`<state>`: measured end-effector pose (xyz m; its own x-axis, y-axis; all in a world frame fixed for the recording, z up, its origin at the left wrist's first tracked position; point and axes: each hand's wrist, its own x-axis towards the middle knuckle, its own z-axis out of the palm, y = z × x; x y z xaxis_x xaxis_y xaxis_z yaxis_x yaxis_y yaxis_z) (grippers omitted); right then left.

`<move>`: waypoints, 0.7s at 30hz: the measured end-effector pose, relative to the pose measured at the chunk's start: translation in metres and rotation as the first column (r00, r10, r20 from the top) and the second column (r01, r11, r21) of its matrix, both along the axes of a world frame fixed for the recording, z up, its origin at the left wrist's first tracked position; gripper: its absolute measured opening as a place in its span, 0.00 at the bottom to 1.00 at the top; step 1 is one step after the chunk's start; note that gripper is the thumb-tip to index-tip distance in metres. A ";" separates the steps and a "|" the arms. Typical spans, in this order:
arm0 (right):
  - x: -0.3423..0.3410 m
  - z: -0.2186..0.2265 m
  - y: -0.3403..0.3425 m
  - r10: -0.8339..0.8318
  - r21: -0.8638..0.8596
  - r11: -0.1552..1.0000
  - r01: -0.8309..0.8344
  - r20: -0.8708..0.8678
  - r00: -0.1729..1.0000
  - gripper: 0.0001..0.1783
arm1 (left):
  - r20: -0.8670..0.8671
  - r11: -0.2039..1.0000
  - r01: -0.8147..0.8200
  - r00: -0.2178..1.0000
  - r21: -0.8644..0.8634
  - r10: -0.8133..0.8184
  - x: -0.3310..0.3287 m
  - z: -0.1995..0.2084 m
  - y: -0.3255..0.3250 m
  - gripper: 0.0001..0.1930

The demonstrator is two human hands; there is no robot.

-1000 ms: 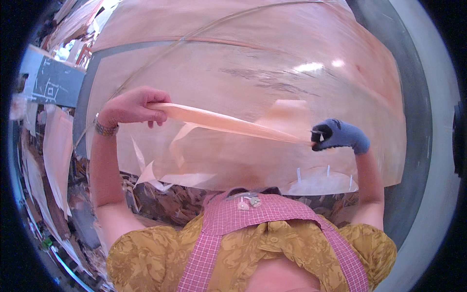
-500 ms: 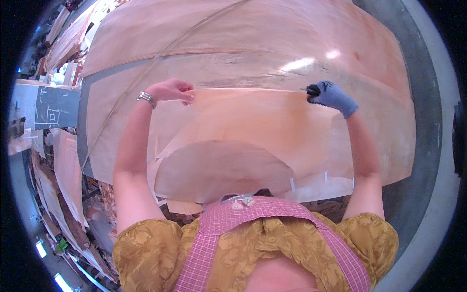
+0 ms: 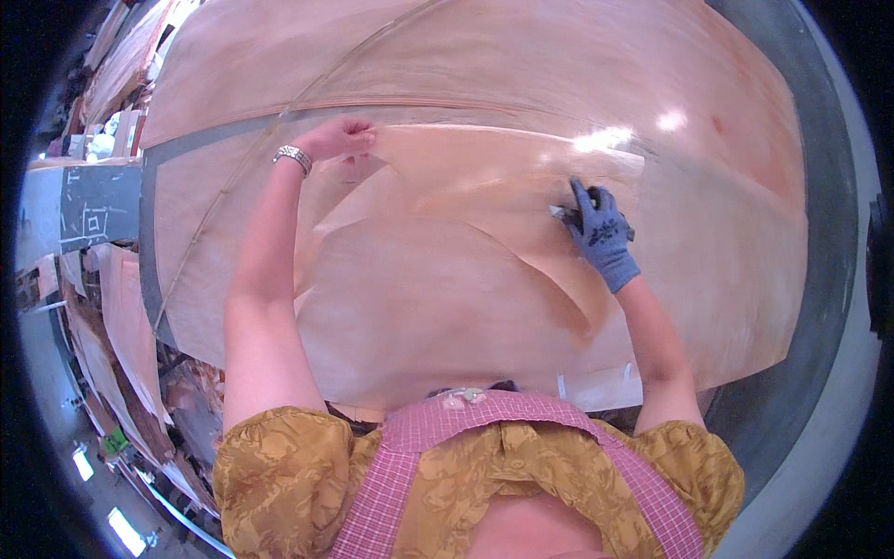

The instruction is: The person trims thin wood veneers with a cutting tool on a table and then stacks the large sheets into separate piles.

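Observation:
My left hand point(image 3: 337, 140), bare with a metal watch at the wrist, pinches the far left edge of a thin, pale orange-pink wood veneer sheet point(image 3: 447, 168). That edge is lifted, and the sheet bows and curls toward me. My right hand point(image 3: 601, 228), in a blue and black work glove, is over the sheet's right part. Its fingers close around what looks like a small utility knife point(image 3: 559, 213), mostly hidden by the glove, with a pale tip to the left and a dark end to the right.
More large veneer sheets point(image 3: 521, 56) lie stacked across the work surface. A long thin strip point(image 3: 247, 172) crosses them diagonally on the left. A grey table edge point(image 3: 829, 224) curves along the right. Veneer scraps point(image 3: 130, 307) and a chalk-marked grey board point(image 3: 98, 210) are at the left.
My right hand has come off the sheet's far right edge and moved nearer and slightly left. My left hand has moved farther away, carrying its edge. The sheet now buckles at the right.

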<state>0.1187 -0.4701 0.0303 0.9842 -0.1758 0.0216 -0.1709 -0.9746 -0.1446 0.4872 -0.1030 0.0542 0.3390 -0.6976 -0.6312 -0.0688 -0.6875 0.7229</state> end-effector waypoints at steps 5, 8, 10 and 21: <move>0.012 0.000 -0.006 -0.191 -0.002 0.981 0.192 -0.081 0.978 0.41 | 0.028 0.985 -0.137 0.990 -0.100 0.140 0.009 0.009 -0.011 0.15; 0.011 -0.006 -0.006 -0.185 -0.041 0.982 0.182 -0.090 0.979 0.40 | 0.125 0.961 -0.206 0.965 -0.184 0.230 0.005 0.018 -0.023 0.16; 0.011 -0.013 -0.006 -0.162 -0.049 0.986 0.159 -0.066 0.985 0.40 | 0.163 0.976 -0.185 0.966 -0.115 0.202 0.014 0.017 -0.024 0.16; 0.012 -0.017 -0.004 -0.122 -0.033 0.992 0.120 -0.044 0.992 0.34 | 0.897 0.896 0.411 0.440 -0.167 -0.035 -0.147 -0.026 -0.113 0.34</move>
<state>0.1311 -0.4737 0.0134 0.9558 -0.2936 -0.0159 -0.2936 -0.9501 -0.1050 0.3403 -0.2165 0.0282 0.3659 -0.9163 0.1626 -0.8902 -0.2936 0.3484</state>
